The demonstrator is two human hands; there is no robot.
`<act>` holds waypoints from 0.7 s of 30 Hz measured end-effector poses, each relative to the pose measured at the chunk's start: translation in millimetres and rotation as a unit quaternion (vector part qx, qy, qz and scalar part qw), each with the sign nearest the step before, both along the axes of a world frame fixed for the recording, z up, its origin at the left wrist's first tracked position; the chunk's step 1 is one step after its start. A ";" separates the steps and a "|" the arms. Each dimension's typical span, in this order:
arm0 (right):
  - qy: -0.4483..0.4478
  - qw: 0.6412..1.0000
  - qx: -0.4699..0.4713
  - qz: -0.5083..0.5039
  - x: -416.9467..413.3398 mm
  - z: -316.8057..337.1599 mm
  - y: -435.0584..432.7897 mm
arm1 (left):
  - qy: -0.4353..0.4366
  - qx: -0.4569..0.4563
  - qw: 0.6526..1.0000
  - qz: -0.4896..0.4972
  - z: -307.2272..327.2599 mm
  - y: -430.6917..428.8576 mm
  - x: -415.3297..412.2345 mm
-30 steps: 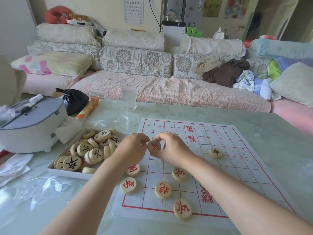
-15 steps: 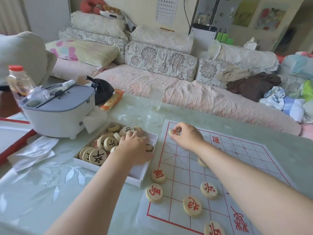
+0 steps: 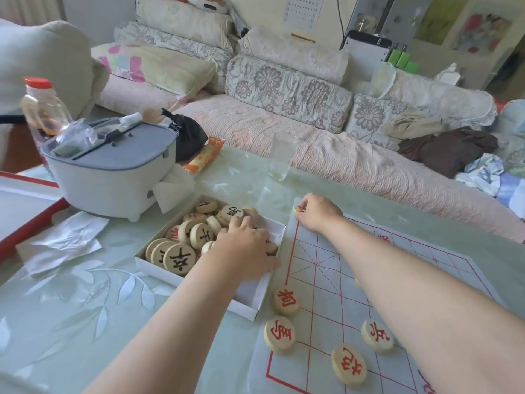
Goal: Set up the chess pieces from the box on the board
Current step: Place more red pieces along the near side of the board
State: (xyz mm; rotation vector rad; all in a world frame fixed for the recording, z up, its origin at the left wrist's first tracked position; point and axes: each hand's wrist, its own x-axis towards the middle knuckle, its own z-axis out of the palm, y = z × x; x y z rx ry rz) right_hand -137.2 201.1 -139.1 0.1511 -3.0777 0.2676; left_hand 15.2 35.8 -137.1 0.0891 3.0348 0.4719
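A white paper board (image 3: 341, 268) with a red grid lies on the table at the right. Several round wooden pieces with red characters (image 3: 286, 301) rest near its front left corner. My right hand (image 3: 319, 213) holds a red-marked piece (image 3: 298, 209) at the board's far left corner. Left of the board is the white box (image 3: 250, 304), filled with several wooden pieces (image 3: 179, 257) bearing black or red characters. My left hand (image 3: 245, 245) is down inside the box, fingers spread over the pieces; whether it grips one is hidden.
A white and grey appliance (image 3: 113, 172) stands behind the box, with a bottle (image 3: 42, 109) beside it. A glass (image 3: 282, 155) stands near the table's far edge. A black bag (image 3: 186, 137), an orange packet (image 3: 204, 156) and crumpled plastic (image 3: 65, 240) lie at the left. A sofa runs behind.
My left hand went from the board into the box. My right hand carried the red piece from the board's middle to its far left corner. The view turned left.
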 end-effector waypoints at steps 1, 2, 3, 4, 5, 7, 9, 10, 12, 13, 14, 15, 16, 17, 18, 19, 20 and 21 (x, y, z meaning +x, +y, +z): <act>-0.006 1.000 0.006 0.001 0.7 0.5 -1.4 | -0.001 -0.002 1.000 0.000 0.0 0.0 0.2; -0.007 1.000 0.009 0.003 3.0 1.9 -3.0 | 0.000 -0.002 1.000 0.000 -0.1 -0.2 0.7; -0.006 1.000 0.009 0.006 6.3 4.1 -4.4 | 0.003 -0.001 1.000 0.000 -0.1 -0.4 1.3; -0.004 1.000 0.007 0.009 9.9 6.5 -5.7 | 0.007 0.000 1.000 -0.001 0.0 -0.7 2.1; -0.001 1.000 0.005 0.015 13.3 8.9 -7.4 | 0.010 0.001 1.000 -0.001 0.7 -1.3 3.1; 0.008 0.999 -0.006 0.037 22.5 14.6 -12.9 | 0.015 0.004 1.000 0.000 2.9 -3.2 4.6; 0.017 0.997 -0.028 0.068 35.8 21.4 -22.5 | 0.031 0.017 0.999 0.007 7.1 -7.7 7.3; 0.020 0.995 -0.038 0.087 41.8 24.1 -28.1 | 0.044 0.029 0.999 0.011 9.4 -11.0 8.5; 0.023 0.989 -0.061 0.130 55.9 30.1 -41.5 | 0.075 0.049 0.996 0.026 15.3 -20.9 11.8; 0.022 0.986 -0.072 0.151 64.4 33.6 -49.1 | 0.093 0.054 0.993 0.038 18.3 -27.8 14.1; 0.018 0.982 -0.083 0.169 72.5 36.6 -57.4 | 0.115 0.054 0.990 0.054 21.7 -35.5 16.8; 0.014 0.978 -0.095 0.185 79.7 39.1 -66.1 | 0.134 0.052 0.987 0.072 23.9 -44.5 19.1; 0.009 0.974 -0.104 0.201 85.9 41.0 -74.7 | 0.151 0.051 0.983 0.091 26.2 -53.3 21.6; 0.003 0.970 -0.113 0.214 91.7 42.9 -82.8 | 0.160 0.054 0.979 0.113 27.6 -62.6 24.3; -0.007 0.967 -0.120 0.224 96.8 44.4 -90.5 | 0.163 0.062 0.975 0.135 28.8 -71.2 27.8; -0.020 0.965 -0.125 0.231 101.5 45.9 -97.7 | 0.161 0.073 0.972 0.158 29.3 -79.3 31.2; -0.034 0.962 -0.124 0.239 106.0 47.0 -104.9 | 0.155 0.080 0.969 0.177 28.6 -86.8 34.9; -0.048 0.960 -0.116 0.249 111.1 48.3 -112.2 | 0.148 0.081 0.967 0.191 27.2 -93.4 37.9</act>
